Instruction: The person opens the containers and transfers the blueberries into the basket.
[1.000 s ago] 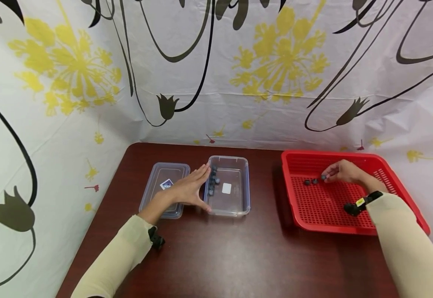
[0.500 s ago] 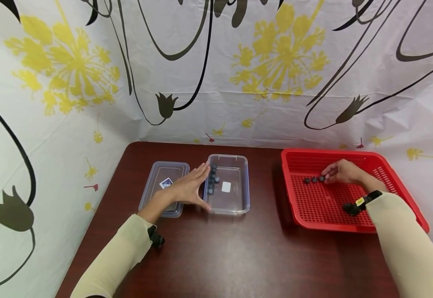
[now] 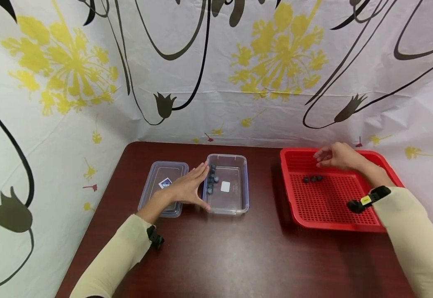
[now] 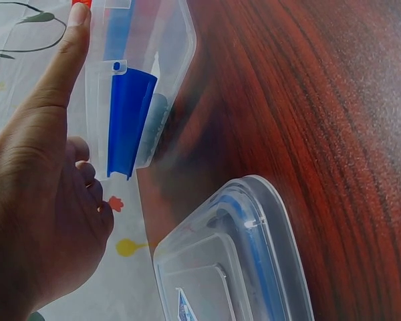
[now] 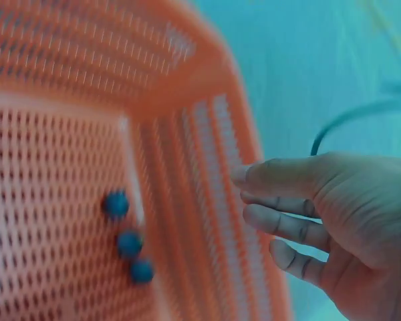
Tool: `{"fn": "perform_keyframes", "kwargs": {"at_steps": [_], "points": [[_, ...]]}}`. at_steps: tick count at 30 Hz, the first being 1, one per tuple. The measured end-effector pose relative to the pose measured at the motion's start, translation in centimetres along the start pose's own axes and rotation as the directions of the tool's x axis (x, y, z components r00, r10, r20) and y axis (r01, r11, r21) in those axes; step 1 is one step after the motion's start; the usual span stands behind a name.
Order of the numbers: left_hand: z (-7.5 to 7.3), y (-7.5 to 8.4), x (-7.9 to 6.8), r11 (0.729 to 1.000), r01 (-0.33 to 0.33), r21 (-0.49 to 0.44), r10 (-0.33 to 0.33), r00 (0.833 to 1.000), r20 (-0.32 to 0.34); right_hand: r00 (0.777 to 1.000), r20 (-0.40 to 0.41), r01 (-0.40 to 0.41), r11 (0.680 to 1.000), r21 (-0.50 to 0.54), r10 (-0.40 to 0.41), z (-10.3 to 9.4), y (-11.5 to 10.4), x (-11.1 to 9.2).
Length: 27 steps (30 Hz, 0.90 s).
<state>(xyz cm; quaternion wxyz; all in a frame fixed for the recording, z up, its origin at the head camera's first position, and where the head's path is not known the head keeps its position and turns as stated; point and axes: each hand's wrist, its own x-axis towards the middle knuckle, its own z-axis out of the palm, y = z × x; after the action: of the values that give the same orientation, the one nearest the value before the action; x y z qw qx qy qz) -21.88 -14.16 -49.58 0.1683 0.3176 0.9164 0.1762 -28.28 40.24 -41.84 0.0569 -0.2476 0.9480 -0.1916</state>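
Observation:
My left hand [image 3: 187, 187] spans the left side of a clear plastic container [image 3: 235, 203], thumb and fingers stretched along its rim. Inside, several dark blueberries [image 3: 211, 179] lie along the left wall. In the left wrist view, a fingertip touches the rim near a blue side clip [image 4: 128, 124]. Raised over the back of a red perforated basket [image 3: 333, 225], my right hand [image 3: 340, 156] has loosely bent fingers with nothing between them. Three blueberries [image 5: 129, 244] sit in a row on the basket floor, below the hand and apart from it.
A clear lid [image 3: 150, 188] with a blue and white label lies on the brown table [image 3: 231, 256], left of the container and partly behind my left hand. A patterned cloth [image 3: 186, 74] hangs along the table's back and left.
My right hand was down at the rightmost blueberry in the basket. It has let go and lifted up and back, leaving three blueberries in a row. The left hand keeps its place.

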Motion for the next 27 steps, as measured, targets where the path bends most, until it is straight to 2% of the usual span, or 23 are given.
{"fn": "perform_keyframes", "kwargs": {"at_steps": [5, 13, 18, 27], "points": [[0.0, -0.1, 0.0, 1.000, -0.007, 0.000, 0.007, 1.000, 0.002, 0.996, -0.028, 0.088, 0.996, -0.020, -0.088, -0.5, -4.6, 2.0], [0.1, 0.0, 0.0, 1.000, -0.025, -0.001, 0.025, 1.000, 0.001, 0.985, -0.006, 0.172, 0.982, 0.074, -0.172, 0.6, -10.3, 5.3], [0.0, 0.0, -0.2, 1.000, -0.021, -0.003, 0.021, 1.000, 0.002, 0.978, 0.017, 0.205, 0.971, 0.126, -0.209, 2.6, -13.3, 7.5], [-0.1, 0.2, 0.0, 0.999, -0.040, 0.029, 0.040, 0.999, 0.005, 0.960, 0.055, 0.258, 0.944, 0.205, -0.275, 7.5, -17.6, 10.8]]}}
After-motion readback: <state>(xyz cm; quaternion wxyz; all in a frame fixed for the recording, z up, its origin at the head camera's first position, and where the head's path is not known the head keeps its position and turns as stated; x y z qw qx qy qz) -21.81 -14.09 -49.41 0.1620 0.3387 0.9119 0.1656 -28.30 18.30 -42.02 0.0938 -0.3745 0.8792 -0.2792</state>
